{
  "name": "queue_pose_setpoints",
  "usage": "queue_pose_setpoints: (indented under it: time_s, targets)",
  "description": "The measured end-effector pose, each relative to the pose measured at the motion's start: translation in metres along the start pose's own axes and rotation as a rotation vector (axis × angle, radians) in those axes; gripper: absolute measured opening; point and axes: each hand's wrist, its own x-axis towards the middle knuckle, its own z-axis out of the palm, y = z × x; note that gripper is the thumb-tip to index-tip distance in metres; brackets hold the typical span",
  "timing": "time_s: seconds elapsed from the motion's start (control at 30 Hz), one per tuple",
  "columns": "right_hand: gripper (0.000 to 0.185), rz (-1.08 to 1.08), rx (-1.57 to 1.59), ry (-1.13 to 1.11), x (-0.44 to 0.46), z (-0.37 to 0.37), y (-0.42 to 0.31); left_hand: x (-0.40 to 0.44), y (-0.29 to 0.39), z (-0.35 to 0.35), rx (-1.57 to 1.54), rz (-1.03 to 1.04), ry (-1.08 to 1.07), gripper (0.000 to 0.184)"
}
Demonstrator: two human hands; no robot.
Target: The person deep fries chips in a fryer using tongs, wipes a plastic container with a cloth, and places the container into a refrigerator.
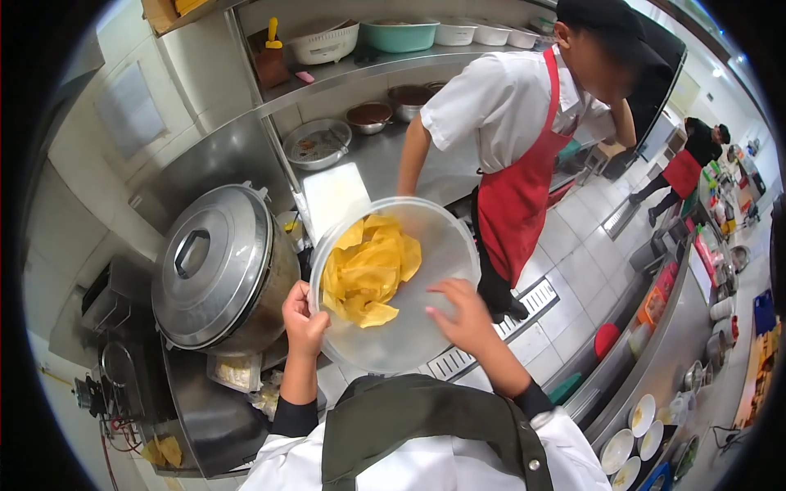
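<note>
A round translucent plastic tub is held up in front of my body, tilted so its inside shows. Crumpled yellow sheets lie in it, toward the left side. My left hand grips the tub's left rim, with the fingers closed over the edge. Over the tub's right part is my right hand, its thumb and fingers spread and nothing between them. It is slightly blurred and apart from the yellow sheets; whether it touches the tub I cannot tell.
A large lidded metal pot stands at the left. A co-worker in a red apron stands just beyond the tub, beside a steel counter with a white board and bowls. Another person is farther back. Bowls line the right counter.
</note>
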Motion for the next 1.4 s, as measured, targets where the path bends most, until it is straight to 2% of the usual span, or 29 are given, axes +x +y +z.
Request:
queue_pose_setpoints:
  time_s: [0.07,0.13,0.23,0.33,0.43,0.63,0.73,0.83,0.87,0.97,1.13,1.23,1.27,1.37,1.4]
  targets:
    - [0.043,0.075,-0.101,-0.163,0.013,0.044,0.020,-0.005,-0.006,0.002,0.048,0.041,-0.033,0.016]
    - [0.052,0.079,-0.186,-0.230,0.031,0.081,0.032,-0.011,-0.004,0.004,0.097,0.047,-0.053,0.016]
    - [0.049,0.188,-0.335,-0.402,0.043,0.107,0.040,-0.013,-0.007,-0.002,0.093,0.051,-0.050,0.016]
    - [0.044,0.127,-0.163,-0.458,0.026,0.087,0.021,-0.011,-0.013,-0.010,0.046,0.047,-0.017,0.016]
    - [0.036,0.112,-0.072,-0.382,0.012,0.063,0.008,-0.008,-0.007,-0.008,-0.016,0.024,0.001,0.016]
    - [0.034,0.106,0.054,-0.096,0.005,0.025,0.015,0.005,-0.013,-0.017,0.022,0.080,-0.028,0.017]
    - [0.032,0.187,0.160,0.022,-0.004,0.004,0.019,0.007,-0.007,-0.013,0.000,0.037,-0.037,0.017]
    - [0.035,0.242,0.026,0.360,-0.017,0.000,0.028,0.009,-0.009,-0.013,-0.015,0.010,-0.037,0.018]
    - [0.044,0.279,-0.035,0.422,-0.022,0.000,0.032,0.010,-0.011,-0.014,-0.015,0.009,-0.035,0.018]
    - [0.055,0.484,0.052,0.420,-0.040,0.006,0.045,0.013,-0.015,-0.017,-0.055,-0.046,0.012,0.018]
    - [0.067,0.335,-0.050,0.443,-0.063,0.014,0.042,0.009,-0.026,-0.022,-0.058,-0.017,-0.002,0.017]
    - [0.072,0.545,0.009,0.461,-0.060,0.026,0.037,0.012,-0.029,-0.023,-0.076,-0.033,-0.025,0.016]
    - [0.073,0.555,-0.008,0.405,-0.069,0.032,0.053,0.013,-0.027,-0.022,-0.084,-0.036,-0.037,0.016]
    - [0.064,0.675,0.342,0.321,-0.083,0.054,0.080,0.023,-0.024,-0.022,-0.050,-0.049,-0.078,0.016]
    - [0.056,0.763,0.353,0.281,-0.089,0.065,0.088,0.028,-0.025,-0.023,-0.080,-0.044,-0.104,0.016]
